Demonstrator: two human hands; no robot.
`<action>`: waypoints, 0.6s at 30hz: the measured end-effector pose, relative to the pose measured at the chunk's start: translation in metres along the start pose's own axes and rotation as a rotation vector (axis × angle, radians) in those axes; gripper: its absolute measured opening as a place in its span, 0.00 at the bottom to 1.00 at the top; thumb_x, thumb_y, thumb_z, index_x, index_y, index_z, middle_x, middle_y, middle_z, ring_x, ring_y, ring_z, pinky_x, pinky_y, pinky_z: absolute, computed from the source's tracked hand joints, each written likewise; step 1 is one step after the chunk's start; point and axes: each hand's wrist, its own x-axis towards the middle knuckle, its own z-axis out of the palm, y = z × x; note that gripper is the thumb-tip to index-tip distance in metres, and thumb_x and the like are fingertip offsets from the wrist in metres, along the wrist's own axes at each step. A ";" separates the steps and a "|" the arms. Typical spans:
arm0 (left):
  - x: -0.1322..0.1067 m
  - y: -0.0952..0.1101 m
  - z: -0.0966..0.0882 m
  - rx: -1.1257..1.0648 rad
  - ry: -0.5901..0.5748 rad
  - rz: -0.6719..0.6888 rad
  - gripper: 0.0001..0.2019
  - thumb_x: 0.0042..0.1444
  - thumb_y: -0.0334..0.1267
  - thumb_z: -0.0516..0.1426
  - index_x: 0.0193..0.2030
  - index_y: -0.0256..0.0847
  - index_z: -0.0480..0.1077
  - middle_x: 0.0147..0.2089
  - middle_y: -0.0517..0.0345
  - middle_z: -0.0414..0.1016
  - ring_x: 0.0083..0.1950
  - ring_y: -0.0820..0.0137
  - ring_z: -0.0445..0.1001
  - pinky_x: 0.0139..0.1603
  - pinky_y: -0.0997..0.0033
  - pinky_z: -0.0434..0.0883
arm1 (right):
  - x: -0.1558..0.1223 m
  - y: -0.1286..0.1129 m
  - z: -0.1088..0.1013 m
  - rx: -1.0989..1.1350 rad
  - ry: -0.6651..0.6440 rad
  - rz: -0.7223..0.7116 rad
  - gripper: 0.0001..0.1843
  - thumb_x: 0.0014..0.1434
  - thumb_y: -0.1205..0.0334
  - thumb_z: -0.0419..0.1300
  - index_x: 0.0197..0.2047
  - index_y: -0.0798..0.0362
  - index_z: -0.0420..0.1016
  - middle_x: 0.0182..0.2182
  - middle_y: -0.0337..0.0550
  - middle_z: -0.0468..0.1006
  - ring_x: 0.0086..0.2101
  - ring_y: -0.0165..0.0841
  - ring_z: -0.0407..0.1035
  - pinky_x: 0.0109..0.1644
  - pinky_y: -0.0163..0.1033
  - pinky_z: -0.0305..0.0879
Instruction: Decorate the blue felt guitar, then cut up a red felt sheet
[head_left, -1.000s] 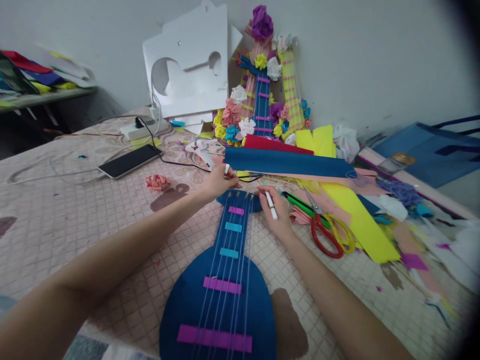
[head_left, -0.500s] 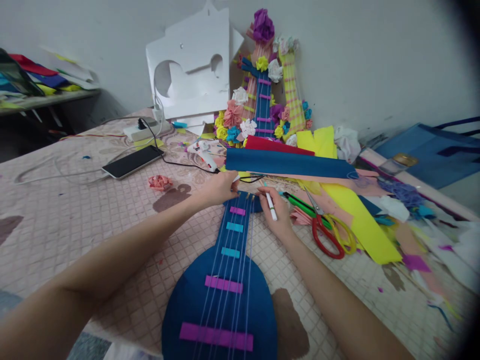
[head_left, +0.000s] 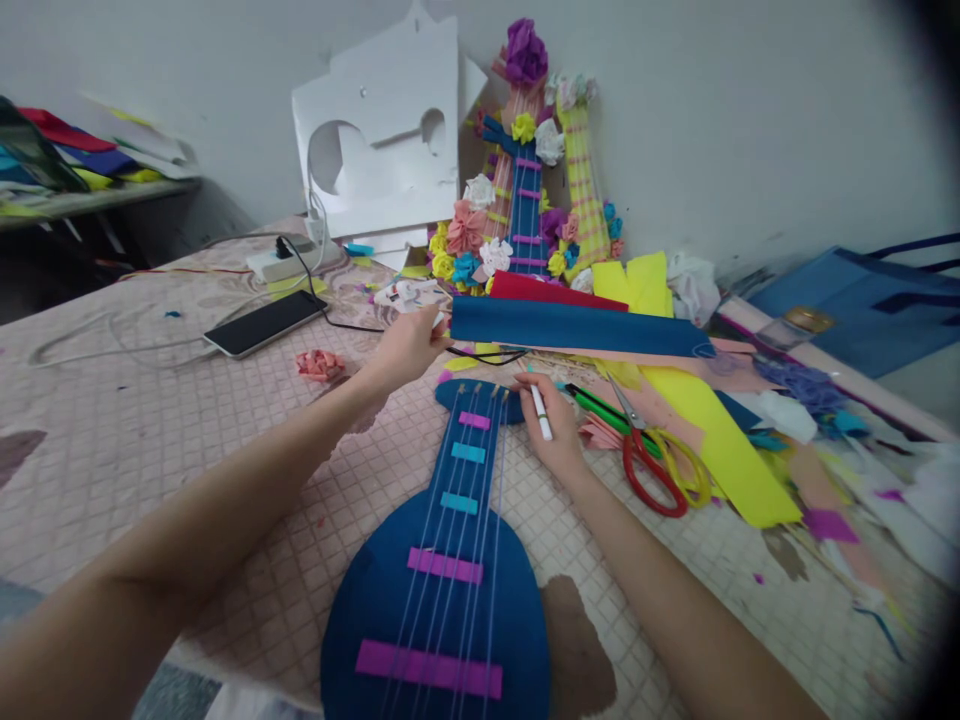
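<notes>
A dark blue paper guitar (head_left: 367,590) lies on the table with its headstock away from me. Pale strings run over its purple and light-blue strips. My right hand (head_left: 551,420) rests at the headstock's right edge, closed around a slim white marker (head_left: 540,412) with a dark band near its end. My left hand (head_left: 411,348) is up and left of the headstock, fingers closed, a small white piece (head_left: 439,320) showing at their tips. It covers the handle of a white glue gun (head_left: 405,291); whether it touches the gun I cannot tell.
Scissors (head_left: 651,475) and a green cutter (head_left: 600,408) lie right of my right hand, among paper scraps. A blue paper strip (head_left: 577,325) lies beyond the headstock. A phone (head_left: 266,325), a power strip (head_left: 292,257) and cables are at left. Decorated paper guitars (head_left: 529,205) lean on the wall.
My left hand has left the headstock and moved up and left, over the glue gun's handle. My right hand stays by the headstock with the marker. The guitar has barely shifted.
</notes>
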 end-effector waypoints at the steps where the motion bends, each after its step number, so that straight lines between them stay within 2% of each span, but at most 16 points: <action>1: -0.001 0.000 -0.001 0.034 0.028 -0.003 0.13 0.51 0.35 0.60 0.26 0.42 0.56 0.22 0.63 0.59 0.32 0.67 0.67 0.39 0.65 0.63 | 0.000 0.000 0.000 0.013 0.009 0.001 0.14 0.63 0.57 0.50 0.49 0.49 0.70 0.39 0.46 0.79 0.41 0.39 0.73 0.46 0.47 0.67; 3: -0.004 0.002 -0.001 0.064 0.065 0.000 0.16 0.47 0.36 0.64 0.26 0.41 0.57 0.23 0.62 0.59 0.38 0.62 0.69 0.47 0.59 0.61 | 0.002 -0.002 -0.001 0.048 0.049 0.011 0.15 0.64 0.55 0.49 0.50 0.48 0.70 0.41 0.46 0.79 0.42 0.39 0.73 0.47 0.47 0.67; 5: -0.006 0.005 0.003 0.058 0.061 0.028 0.17 0.42 0.37 0.67 0.27 0.41 0.59 0.26 0.60 0.64 0.43 0.58 0.69 0.50 0.57 0.61 | 0.005 -0.006 -0.003 0.068 0.104 0.004 0.16 0.64 0.54 0.49 0.51 0.47 0.71 0.45 0.46 0.78 0.45 0.39 0.72 0.49 0.48 0.66; 9: -0.010 0.016 0.020 -0.181 -0.102 0.114 0.16 0.42 0.39 0.66 0.33 0.41 0.63 0.38 0.57 0.74 0.42 0.63 0.72 0.44 0.65 0.66 | 0.011 -0.016 -0.009 0.050 0.180 -0.034 0.15 0.64 0.53 0.50 0.46 0.47 0.74 0.44 0.46 0.77 0.46 0.38 0.70 0.50 0.46 0.65; 12: -0.015 0.026 0.033 -0.300 -0.176 0.135 0.14 0.42 0.35 0.65 0.31 0.40 0.63 0.37 0.59 0.77 0.40 0.66 0.73 0.43 0.66 0.67 | 0.013 -0.019 -0.008 0.096 0.162 0.040 0.13 0.64 0.54 0.50 0.44 0.49 0.72 0.40 0.45 0.77 0.38 0.35 0.70 0.41 0.41 0.67; 15: -0.020 0.033 0.045 -0.310 -0.154 0.154 0.13 0.42 0.29 0.63 0.29 0.41 0.61 0.35 0.59 0.77 0.40 0.65 0.73 0.43 0.66 0.67 | 0.012 -0.019 -0.005 0.135 0.123 0.097 0.10 0.62 0.54 0.52 0.41 0.50 0.69 0.32 0.40 0.75 0.29 0.31 0.68 0.32 0.37 0.64; 18: -0.022 0.036 0.052 -0.287 -0.133 0.167 0.12 0.42 0.26 0.60 0.29 0.41 0.61 0.33 0.59 0.76 0.41 0.64 0.72 0.41 0.66 0.67 | 0.012 -0.022 -0.004 0.078 0.090 0.062 0.09 0.62 0.55 0.53 0.37 0.50 0.68 0.27 0.37 0.73 0.25 0.30 0.65 0.29 0.36 0.61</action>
